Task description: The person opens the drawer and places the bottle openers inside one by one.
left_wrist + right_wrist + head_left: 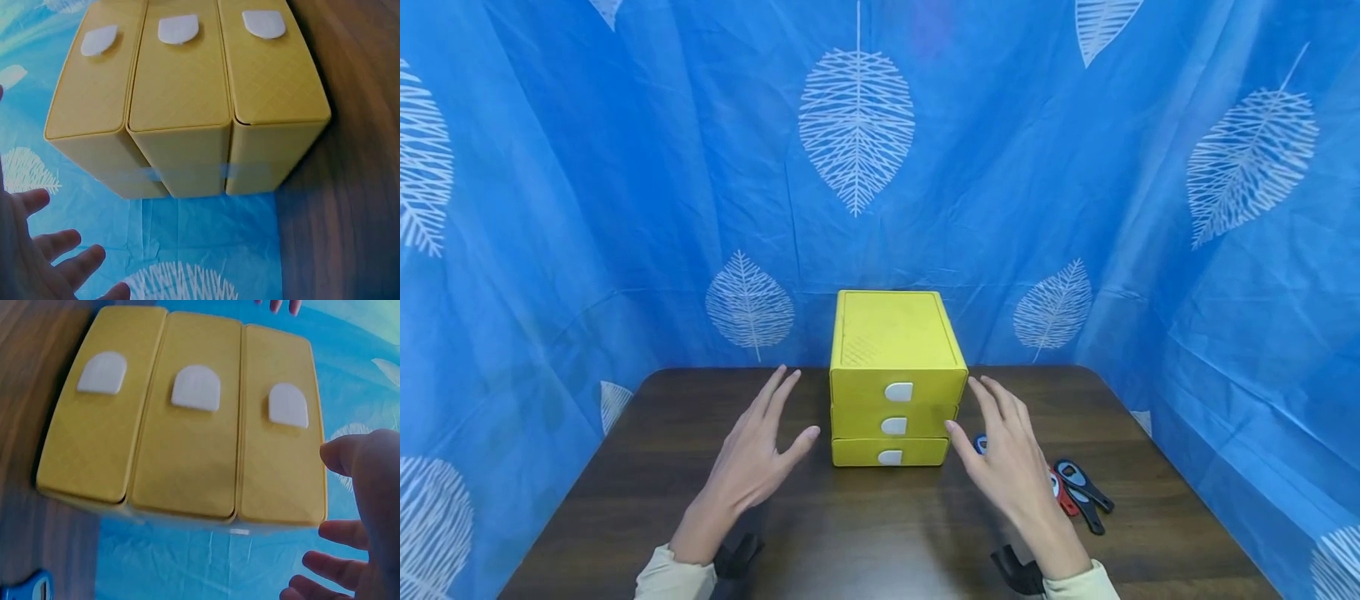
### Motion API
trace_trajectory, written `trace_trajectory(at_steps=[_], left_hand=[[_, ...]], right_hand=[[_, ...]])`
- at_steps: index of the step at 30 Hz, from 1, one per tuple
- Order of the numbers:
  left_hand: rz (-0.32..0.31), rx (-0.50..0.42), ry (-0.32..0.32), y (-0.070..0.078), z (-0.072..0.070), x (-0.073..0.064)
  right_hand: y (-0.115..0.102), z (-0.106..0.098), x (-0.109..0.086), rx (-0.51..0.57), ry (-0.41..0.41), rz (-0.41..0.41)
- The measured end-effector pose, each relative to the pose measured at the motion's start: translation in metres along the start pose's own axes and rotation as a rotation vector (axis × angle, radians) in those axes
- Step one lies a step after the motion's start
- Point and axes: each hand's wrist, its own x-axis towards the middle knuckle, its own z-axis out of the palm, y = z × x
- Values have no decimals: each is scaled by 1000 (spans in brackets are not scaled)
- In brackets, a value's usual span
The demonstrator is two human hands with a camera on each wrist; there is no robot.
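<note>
A yellow box with three stacked drawers (891, 329) stands at the middle of the back of the table, each drawer front bearing a white rounded tab (893, 426). To its left, my left hand (752, 458) hovers over the table, fingers spread and holding nothing. On the other side my right hand (1011, 471) is held in the air near the box's front right edge, also with nothing in it. Whether its fingertips touch the box I cannot tell. Both wrist views show the drawer fronts turned sideways, all pushed in, with the right thumb (344, 455) close to one drawer's edge.
Right of the box lie several small handled tools (1082, 487) with oval openings in their heads, black, blue and red, partly hidden by the right hand. The dark wooden table (865, 533) meets a blue curtain (970, 208) with white leaf prints at the back and sides.
</note>
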Motion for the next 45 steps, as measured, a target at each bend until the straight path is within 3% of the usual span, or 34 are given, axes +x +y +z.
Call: trace_trajectory(at_steps=[4,8,12,23,32,45], left_hand=[[-2,-95,-5,3,1,12],[5,-255,-1,1,3,26],[7,-367,13,-1,6,41],[-7,-501,21,11,10,71],[13,-557,19,15,13,88],[105,-600,-141,10,20,102]], right_hand=[[-9,3,5,57,77,-43],[-16,8,9,110,161,-119],[-23,12,12,155,200,-173],[-37,27,21,305,269,-233],[-45,41,22,341,268,-223],[-47,47,23,328,268,-178]])
